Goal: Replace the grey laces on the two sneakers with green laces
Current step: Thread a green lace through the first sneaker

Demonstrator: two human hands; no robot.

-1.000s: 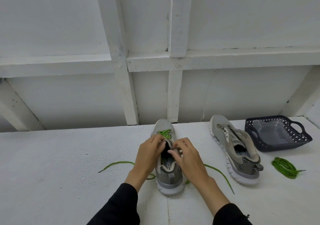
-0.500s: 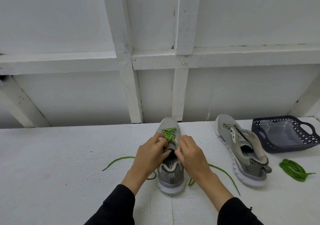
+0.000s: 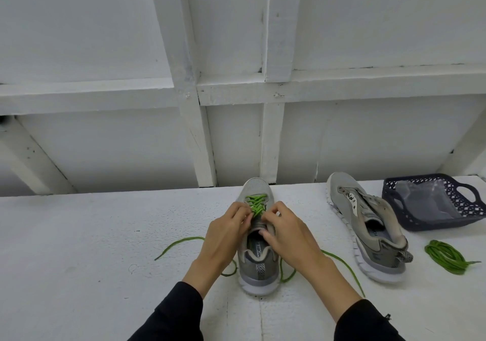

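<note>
A grey sneaker (image 3: pixel 259 269) stands in front of me, heel toward me, with a green lace (image 3: pixel 255 204) threaded through its front eyelets. The lace's loose ends trail on the table to the left (image 3: pixel 178 243) and right (image 3: pixel 344 264). My left hand (image 3: pixel 223 235) and my right hand (image 3: pixel 286 235) curl over the sneaker's middle eyelets, fingertips pinching at the lace there. A second grey sneaker (image 3: pixel 368 230), with no lace, lies tilted on its side to the right. A coiled green lace (image 3: pixel 447 256) rests at far right.
A dark blue plastic basket (image 3: pixel 389 196) holding a clear bag stands at the back right. The white table (image 3: pixel 79 248) ends at a white timber-framed wall close behind the sneakers.
Both hands have slid forward along the sneaker toward the laced eyelets, uncovering the shoe's opening. The view has shifted slightly.
</note>
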